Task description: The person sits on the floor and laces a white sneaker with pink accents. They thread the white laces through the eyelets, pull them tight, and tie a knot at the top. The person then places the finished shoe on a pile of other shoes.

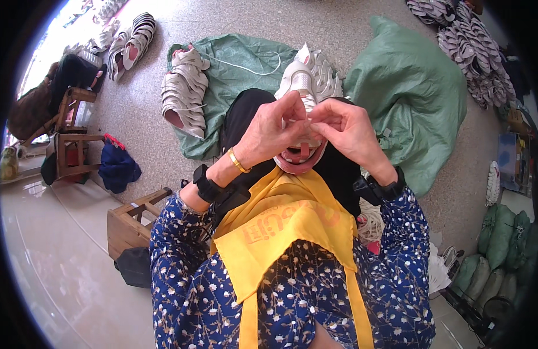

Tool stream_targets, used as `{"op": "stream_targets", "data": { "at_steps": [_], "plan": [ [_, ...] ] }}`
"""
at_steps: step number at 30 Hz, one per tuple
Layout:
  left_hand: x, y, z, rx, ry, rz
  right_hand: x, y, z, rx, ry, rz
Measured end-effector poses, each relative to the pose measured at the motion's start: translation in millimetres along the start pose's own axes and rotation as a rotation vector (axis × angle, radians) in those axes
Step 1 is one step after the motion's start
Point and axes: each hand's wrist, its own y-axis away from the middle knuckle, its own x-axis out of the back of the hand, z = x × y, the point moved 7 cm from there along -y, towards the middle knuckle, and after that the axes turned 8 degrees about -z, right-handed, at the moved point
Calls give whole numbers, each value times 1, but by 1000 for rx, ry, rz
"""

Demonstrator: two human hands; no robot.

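A white shoe with a pink lining rests between my knees, its toe pointing away from me. Over its lacing my left hand is closed in a pinch, with the thumb and forefinger meeting. My right hand pinches too, its fingertips almost touching those of the left. Between them is what looks like a thin white shoelace, mostly hidden by the fingers. Just beyond the shoe stands a row of nested white shoes. A yellow apron covers my lap below the hands.
Another row of white shoes lies at the left on a green sack. A bulky green sack sits at the right. Wooden stools stand to my left. White laces hang by my right thigh. More shoes are piled far right.
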Motion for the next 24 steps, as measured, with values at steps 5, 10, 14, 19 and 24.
{"op": "stream_targets", "data": {
  "at_steps": [5,10,14,19,24],
  "plan": [
    [3,7,-1,-43,-72,72,2,6,-9,69,517,74],
    [7,10,-1,-122,-268,156,-1,7,-9,67,624,125],
    [8,10,-6,-121,-305,177,-8,9,-15,142,767,143],
    [6,9,-9,-131,-333,190,-7,6,-9,101,806,173],
    [4,9,-8,-136,-339,194,-7,1,-13,77,851,157]
  ]
}}
